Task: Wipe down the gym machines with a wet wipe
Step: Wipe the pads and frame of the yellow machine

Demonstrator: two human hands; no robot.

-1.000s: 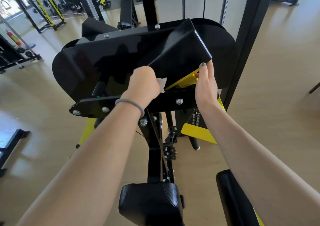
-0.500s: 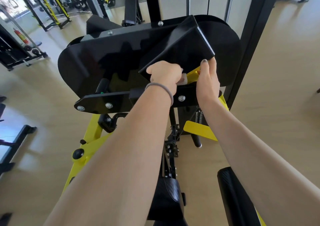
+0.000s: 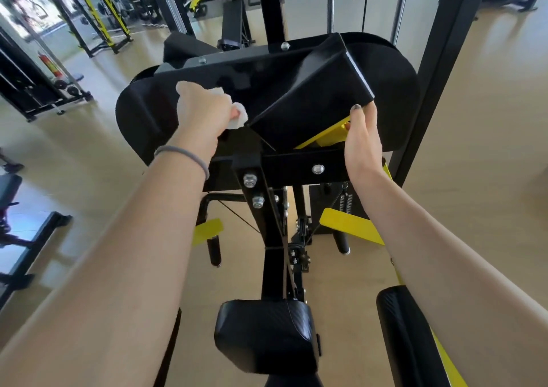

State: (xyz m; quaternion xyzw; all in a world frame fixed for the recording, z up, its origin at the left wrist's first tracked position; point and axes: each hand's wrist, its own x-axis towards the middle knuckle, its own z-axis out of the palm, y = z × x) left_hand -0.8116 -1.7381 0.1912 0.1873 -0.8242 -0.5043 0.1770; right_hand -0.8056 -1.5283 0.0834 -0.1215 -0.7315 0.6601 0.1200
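- fingers [image 3: 234, 111] of left hand [image 3: 201, 114] curled round a crumpled white wet wipe [image 3: 238, 116], seen from the back of the hand; wipe bunched and pressed against the glossy black shroud [image 3: 246, 75] of the gym machine, just left of centre frame, likely so the whole wad rubs the panel.
- fingers [image 3: 363, 114] of right hand [image 3: 363, 142] straight and close together, laid flat against the lower right corner of the angled black cover [image 3: 314, 99]; pinching nothing, apparently bracing the cover while the other hand scrubs.
- grey hair tie [image 3: 184, 157] round the left wrist.
- yellow frame part [image 3: 323, 137] peeking out beneath the cover, beside the right palm.
- black crossbar [image 3: 296, 169] with silver bolts below both hands, not touched by the wipe.
- black padded seat [image 3: 265, 334] at bottom centre, second black pad [image 3: 412, 336] at lower right, both well apart from the wipe.
- judged as mid-wipe on the upper panel; crossbar, pads and yellow parts probably left to do.
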